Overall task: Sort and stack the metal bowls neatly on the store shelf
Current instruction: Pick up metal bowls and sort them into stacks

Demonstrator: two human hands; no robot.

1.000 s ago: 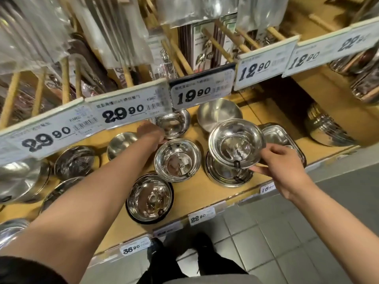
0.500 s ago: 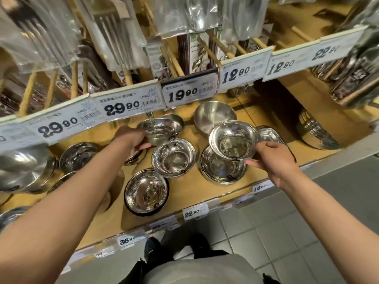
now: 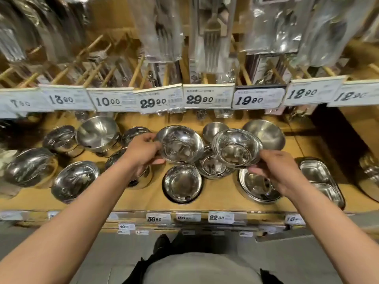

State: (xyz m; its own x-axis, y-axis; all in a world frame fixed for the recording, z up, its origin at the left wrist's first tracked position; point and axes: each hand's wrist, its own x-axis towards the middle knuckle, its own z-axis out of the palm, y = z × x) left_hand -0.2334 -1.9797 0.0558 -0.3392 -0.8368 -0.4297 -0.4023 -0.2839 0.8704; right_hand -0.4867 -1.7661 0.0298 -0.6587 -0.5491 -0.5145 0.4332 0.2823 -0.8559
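Two metal bowls, one (image 3: pixel 180 146) gripped at its rim by the left hand (image 3: pixel 143 152) and one (image 3: pixel 236 147) by the right hand (image 3: pixel 274 171), are held side by side, mouths upward, above the shelf (image 3: pixel 221 201), rims nearly touching, ready for nesting.

Blurred small print on the price tags (image 3: pixel 207 98); bowl (image 3: pixel 134 177) half hidden beneath the left hand (image 3: pixel 141 152).

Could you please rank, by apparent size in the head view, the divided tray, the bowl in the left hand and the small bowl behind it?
1. divided tray
2. bowl in the left hand; lifted nearer the camera, so unsure
3. small bowl
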